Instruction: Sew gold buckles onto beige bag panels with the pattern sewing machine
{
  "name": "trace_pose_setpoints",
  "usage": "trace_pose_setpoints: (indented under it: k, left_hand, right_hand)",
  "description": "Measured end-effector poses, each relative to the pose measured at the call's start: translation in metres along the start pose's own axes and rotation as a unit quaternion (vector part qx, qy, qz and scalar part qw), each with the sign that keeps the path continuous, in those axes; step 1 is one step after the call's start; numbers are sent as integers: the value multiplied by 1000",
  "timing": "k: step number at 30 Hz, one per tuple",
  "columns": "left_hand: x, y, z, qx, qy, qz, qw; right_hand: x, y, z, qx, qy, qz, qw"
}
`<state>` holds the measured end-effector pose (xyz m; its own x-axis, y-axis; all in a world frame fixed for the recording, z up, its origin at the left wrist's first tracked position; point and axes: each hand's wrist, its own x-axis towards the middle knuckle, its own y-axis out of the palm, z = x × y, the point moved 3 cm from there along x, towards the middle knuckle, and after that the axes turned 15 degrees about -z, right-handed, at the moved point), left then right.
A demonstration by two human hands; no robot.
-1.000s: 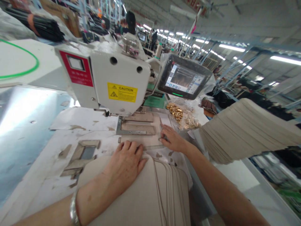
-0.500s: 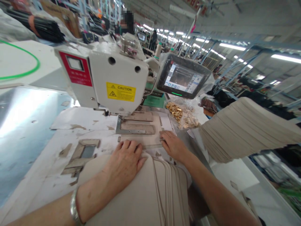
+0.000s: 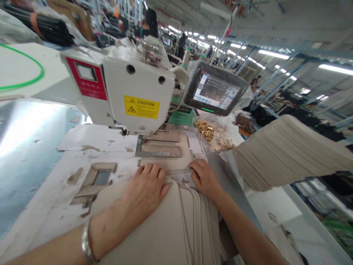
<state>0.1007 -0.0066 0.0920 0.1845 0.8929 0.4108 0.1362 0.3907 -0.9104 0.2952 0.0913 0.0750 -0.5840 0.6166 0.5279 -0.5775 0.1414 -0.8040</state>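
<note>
My left hand (image 3: 147, 187), a metal bangle on its wrist, lies palm down over a stack of beige fabric panels (image 3: 162, 228). Its fingers are stretched out, and their tips reach the near edge of a beige panel (image 3: 165, 163) laid flat under the machine's clamp. Bent fingers of my right hand (image 3: 205, 178) touch that panel's right corner from above; the thumb stays apart, with no grip showing. A metal clamp frame (image 3: 139, 147) rests across the panel, below the white sewing machine head (image 3: 138, 88) with its yellow caution label.
A control screen (image 3: 215, 90) stands behind to the right, beside a plastic bag of gold-coloured metal pieces (image 3: 205, 130). A tall bundle of beige panels (image 3: 289, 151) leans at the right. A template with a rectangular opening (image 3: 95, 180) lies at the left. People are in the background.
My right hand has slid a little toward me along the panel's right side, down to its near corner. My left hand has stayed almost in place.
</note>
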Motion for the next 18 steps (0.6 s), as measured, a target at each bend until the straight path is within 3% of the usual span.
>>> trace_pose_setpoints:
  k: [7, 18]
  left_hand:
    - [2, -1, 0, -2, -5, 12, 1000]
    - [1, -1, -1, -12, -17, 10, 1000]
  right_hand:
    - [-1, 1, -1, 26, 2, -17, 1000]
    - [-2, 0, -11, 77, 38, -99, 991]
